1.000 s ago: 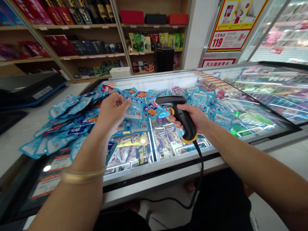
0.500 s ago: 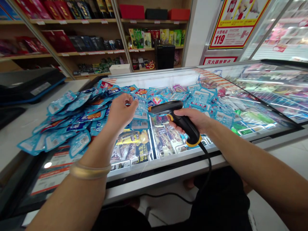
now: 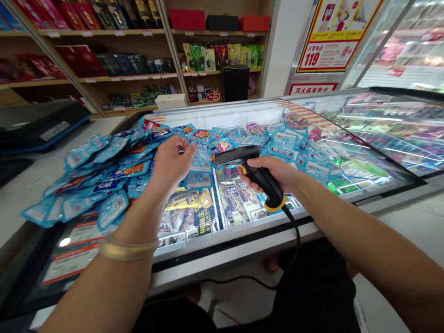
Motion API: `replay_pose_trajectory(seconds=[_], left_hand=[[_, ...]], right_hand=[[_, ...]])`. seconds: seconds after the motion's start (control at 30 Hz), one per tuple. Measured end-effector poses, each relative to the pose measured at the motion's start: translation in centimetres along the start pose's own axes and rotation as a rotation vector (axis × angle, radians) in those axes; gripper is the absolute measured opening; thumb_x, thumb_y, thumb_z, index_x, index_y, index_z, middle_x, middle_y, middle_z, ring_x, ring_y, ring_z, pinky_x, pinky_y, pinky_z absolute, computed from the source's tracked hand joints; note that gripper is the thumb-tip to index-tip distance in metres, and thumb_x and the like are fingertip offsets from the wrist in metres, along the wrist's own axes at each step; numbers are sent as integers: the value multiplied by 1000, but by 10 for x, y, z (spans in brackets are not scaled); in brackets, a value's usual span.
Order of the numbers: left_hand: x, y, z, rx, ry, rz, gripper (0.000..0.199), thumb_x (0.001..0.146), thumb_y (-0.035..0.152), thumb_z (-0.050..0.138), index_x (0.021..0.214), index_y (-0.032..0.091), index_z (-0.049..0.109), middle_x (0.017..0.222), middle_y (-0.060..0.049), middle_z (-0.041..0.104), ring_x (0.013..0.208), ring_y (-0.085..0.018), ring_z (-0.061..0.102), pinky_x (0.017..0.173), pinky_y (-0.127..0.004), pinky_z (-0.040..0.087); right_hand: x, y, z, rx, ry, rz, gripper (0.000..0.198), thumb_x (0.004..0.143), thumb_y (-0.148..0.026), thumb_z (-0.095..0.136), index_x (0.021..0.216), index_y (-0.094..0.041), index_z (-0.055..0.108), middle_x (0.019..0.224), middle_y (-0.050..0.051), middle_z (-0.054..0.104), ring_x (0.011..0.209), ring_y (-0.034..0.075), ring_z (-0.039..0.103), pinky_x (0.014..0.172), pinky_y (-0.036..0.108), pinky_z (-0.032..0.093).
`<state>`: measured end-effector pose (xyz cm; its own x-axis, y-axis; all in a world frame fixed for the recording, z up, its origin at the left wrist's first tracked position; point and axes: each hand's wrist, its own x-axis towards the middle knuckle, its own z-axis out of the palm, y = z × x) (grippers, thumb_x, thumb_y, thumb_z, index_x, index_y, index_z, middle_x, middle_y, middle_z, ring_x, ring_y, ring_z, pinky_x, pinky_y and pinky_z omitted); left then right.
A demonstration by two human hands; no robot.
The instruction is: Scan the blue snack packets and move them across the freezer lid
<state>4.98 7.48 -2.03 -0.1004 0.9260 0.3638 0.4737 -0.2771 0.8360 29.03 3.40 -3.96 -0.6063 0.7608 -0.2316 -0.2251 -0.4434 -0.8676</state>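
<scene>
Grasped by the right hand [image 3: 282,174], a black-and-yellow, pistol-shaped plastic scanner [image 3: 266,181] is ideally being kept steady. Whether anything is being pinched by the left hand [image 3: 171,162] is unclear.

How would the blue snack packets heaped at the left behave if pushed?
The blue snack packets look thin and flat, so each is probably light and somewhat floppy. Their shiny film suggests they may slide over one another. Overlapping so loosely, several would likely shift together, but hardly roll.
</scene>
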Motion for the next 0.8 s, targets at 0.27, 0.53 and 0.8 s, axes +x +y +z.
replay_pose_trajectory(seconds=[0.27,0.53,0.8], left_hand=[[4,44,54,-296,-98,-74,18,73,23,60,63,22,45,56,5,41,52,-11,40,52,-24,33],[-5,84,151,-101,-335,47,39,80,40,64,112,18,55,111,-13,65,102,-25,63,84,-38,51],[-50,64,161,585,-719,345,118,56,67,80,154,36,24,166,-13,-2,149,-47,-5,116,-66,13]], right_hand=[[-33,-21,-16,113,85,-234,25,79,-37,61,89,-14,58,69,2,59,50,9,50,44,20,43],[-98,-30,-69,236,407,-382,21,79,-34,60,87,-16,57,66,2,56,50,10,47,42,19,41],[-109,-13,-90,364,533,-341,18,83,-31,54,88,-14,56,64,3,56,47,10,48,41,17,41]])
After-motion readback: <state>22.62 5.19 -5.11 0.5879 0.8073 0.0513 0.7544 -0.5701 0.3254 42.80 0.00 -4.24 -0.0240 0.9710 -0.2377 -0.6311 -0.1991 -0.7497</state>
